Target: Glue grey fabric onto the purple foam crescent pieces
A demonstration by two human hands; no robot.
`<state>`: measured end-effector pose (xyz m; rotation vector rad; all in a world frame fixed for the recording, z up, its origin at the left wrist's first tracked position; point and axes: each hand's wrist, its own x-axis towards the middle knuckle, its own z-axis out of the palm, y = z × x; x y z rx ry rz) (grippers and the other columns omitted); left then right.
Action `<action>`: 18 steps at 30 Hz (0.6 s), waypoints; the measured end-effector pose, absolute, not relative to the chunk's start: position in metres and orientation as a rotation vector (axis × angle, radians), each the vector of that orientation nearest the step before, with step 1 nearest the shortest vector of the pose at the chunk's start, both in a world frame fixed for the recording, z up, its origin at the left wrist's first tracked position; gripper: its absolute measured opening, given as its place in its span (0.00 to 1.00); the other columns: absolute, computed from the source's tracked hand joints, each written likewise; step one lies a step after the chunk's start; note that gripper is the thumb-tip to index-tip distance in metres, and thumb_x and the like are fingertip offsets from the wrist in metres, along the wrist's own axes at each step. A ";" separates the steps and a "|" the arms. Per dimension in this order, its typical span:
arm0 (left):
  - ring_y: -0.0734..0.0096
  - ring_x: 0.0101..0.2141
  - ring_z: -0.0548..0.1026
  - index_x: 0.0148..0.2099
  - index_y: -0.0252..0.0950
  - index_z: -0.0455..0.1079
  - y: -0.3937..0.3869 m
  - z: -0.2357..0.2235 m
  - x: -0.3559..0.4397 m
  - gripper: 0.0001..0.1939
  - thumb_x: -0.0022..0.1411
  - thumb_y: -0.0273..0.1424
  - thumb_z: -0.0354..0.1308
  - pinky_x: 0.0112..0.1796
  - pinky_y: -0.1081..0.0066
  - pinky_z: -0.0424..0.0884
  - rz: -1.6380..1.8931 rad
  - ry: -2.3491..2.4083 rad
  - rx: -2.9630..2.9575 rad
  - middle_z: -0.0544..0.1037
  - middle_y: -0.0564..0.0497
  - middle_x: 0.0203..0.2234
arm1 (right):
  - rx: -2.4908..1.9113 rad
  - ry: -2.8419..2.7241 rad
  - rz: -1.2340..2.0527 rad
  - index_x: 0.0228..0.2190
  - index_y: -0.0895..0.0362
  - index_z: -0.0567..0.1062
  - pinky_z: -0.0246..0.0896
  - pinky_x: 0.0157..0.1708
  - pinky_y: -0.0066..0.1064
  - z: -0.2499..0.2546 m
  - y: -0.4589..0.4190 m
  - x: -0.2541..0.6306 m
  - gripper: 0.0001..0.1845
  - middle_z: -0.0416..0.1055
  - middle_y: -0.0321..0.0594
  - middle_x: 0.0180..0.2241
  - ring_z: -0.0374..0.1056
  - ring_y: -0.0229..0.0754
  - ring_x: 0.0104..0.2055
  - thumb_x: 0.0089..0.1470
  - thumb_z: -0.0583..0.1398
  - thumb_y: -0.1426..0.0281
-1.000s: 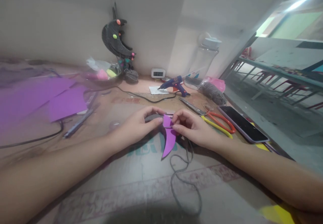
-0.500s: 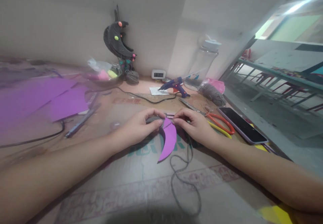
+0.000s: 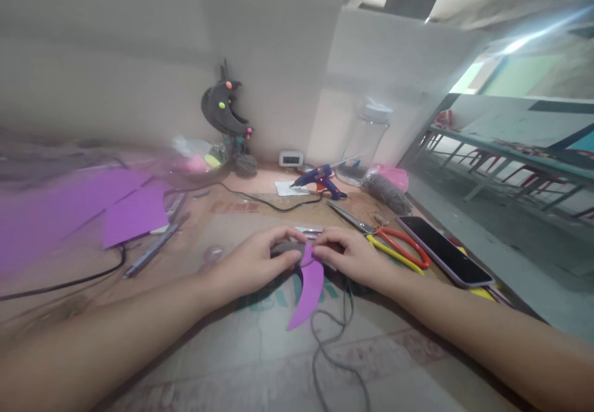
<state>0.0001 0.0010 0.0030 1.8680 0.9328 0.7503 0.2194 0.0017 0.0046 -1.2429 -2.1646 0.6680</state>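
Observation:
A purple foam or paper crescent [image 3: 312, 285] is between my hands, its pointed end hanging toward me. My left hand [image 3: 271, 257] pinches its upper end from the left, thumb in front. Close against the other edge, my right hand [image 3: 348, 254] has thumb and index finger pressed together at the grey yarn [image 3: 327, 339]. One strand crosses the crescent's upper part, and the rest trails below my right hand in loose loops. The exact grip of the right fingertips is partly hidden. Something dark grey shows behind my left fingers.
Scissors [image 3: 394, 248] and a phone [image 3: 445, 250] lie right. A hot glue gun [image 3: 320, 180] rests on white paper, its cord running left. Behind are a small clock [image 3: 291, 159], a clear bottle [image 3: 364, 140] and a grey yarn-wrapped crescent [image 3: 223, 112]. Purple sheets [image 3: 134, 214] and a pen [image 3: 153, 248] lie left.
The camera has tipped upward, so everything sits lower in view. My right fingertips have come in closer to the crescent's top, and the yarn strand across it now curves rather than running straight.

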 end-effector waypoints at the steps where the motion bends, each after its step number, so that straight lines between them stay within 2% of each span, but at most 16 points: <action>1: 0.69 0.32 0.73 0.48 0.40 0.70 0.002 0.002 0.000 0.13 0.59 0.31 0.55 0.36 0.71 0.67 0.760 0.938 1.848 0.77 0.52 0.34 | -1.231 -2.182 0.673 0.29 0.58 0.77 0.56 0.29 0.26 0.004 0.002 0.220 0.10 0.71 0.37 0.27 0.64 0.37 0.29 0.55 0.59 0.65; 3: 0.70 0.32 0.73 0.49 0.39 0.69 0.005 0.001 0.001 0.15 0.58 0.33 0.57 0.34 0.71 0.67 0.780 0.949 1.765 0.77 0.52 0.35 | -1.237 -2.181 0.688 0.26 0.58 0.76 0.54 0.27 0.26 0.002 0.003 0.220 0.11 0.69 0.36 0.25 0.62 0.36 0.27 0.55 0.59 0.65; 6: 0.71 0.27 0.71 0.49 0.35 0.66 0.013 -0.001 0.003 0.17 0.58 0.36 0.57 0.29 0.73 0.65 0.791 0.924 1.556 0.73 0.55 0.24 | -1.265 -2.136 0.714 0.26 0.58 0.75 0.53 0.26 0.25 0.002 0.004 0.220 0.11 0.69 0.35 0.25 0.61 0.35 0.26 0.55 0.58 0.66; 9: 0.73 0.26 0.69 0.38 0.33 0.69 0.017 -0.003 0.004 0.12 0.59 0.37 0.56 0.30 0.73 0.64 0.804 0.965 1.531 0.72 0.53 0.23 | -1.251 -2.135 0.713 0.25 0.58 0.74 0.52 0.26 0.24 0.004 0.002 0.218 0.10 0.68 0.34 0.24 0.60 0.35 0.26 0.55 0.58 0.67; 11: 0.73 0.25 0.68 0.32 0.33 0.69 0.016 -0.003 0.004 0.13 0.60 0.38 0.55 0.29 0.73 0.63 0.780 0.992 1.576 0.71 0.53 0.23 | -1.241 -2.146 0.696 0.25 0.58 0.73 0.53 0.26 0.24 0.005 0.001 0.217 0.10 0.68 0.34 0.24 0.61 0.35 0.26 0.55 0.58 0.67; 18: 0.69 0.28 0.70 0.31 0.36 0.69 0.010 -0.001 0.004 0.14 0.62 0.39 0.51 0.32 0.71 0.64 0.794 1.032 1.728 0.73 0.52 0.24 | -1.196 -2.211 0.646 0.25 0.57 0.73 0.54 0.28 0.25 0.002 0.000 0.219 0.11 0.68 0.35 0.25 0.62 0.36 0.28 0.56 0.58 0.67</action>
